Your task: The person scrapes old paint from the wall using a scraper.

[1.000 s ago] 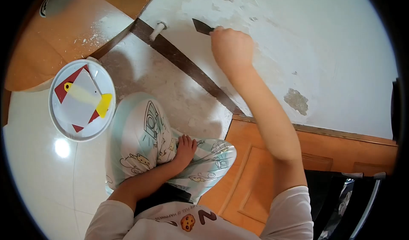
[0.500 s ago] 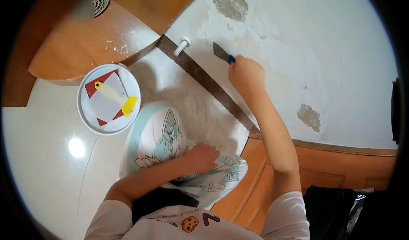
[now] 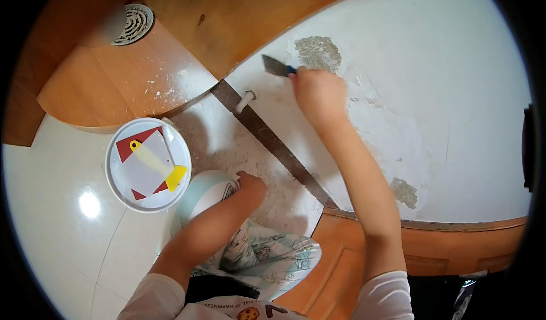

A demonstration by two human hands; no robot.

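Observation:
My right hand is closed round the dark handle of a putty knife. Its metal blade points left in front of the white wall, beside a rough grey bare patch. Whether the blade touches the wall I cannot tell. My left hand is at my knee, over the patterned trousers, with its fingers curled; anything they may hold is hidden. A second bare patch lies lower on the wall, to the right of my right forearm.
On the pale floor stands a round white bucket lid or tub with red, white and yellow pieces on it. White flakes lie on the wooden ledge, near a round coiled item. A short white pipe juts by the brown skirting.
My right hand has moved left with the putty knife, toward the wooden panel. My left hand has shifted left and up to the knee. The view has tilted upward.

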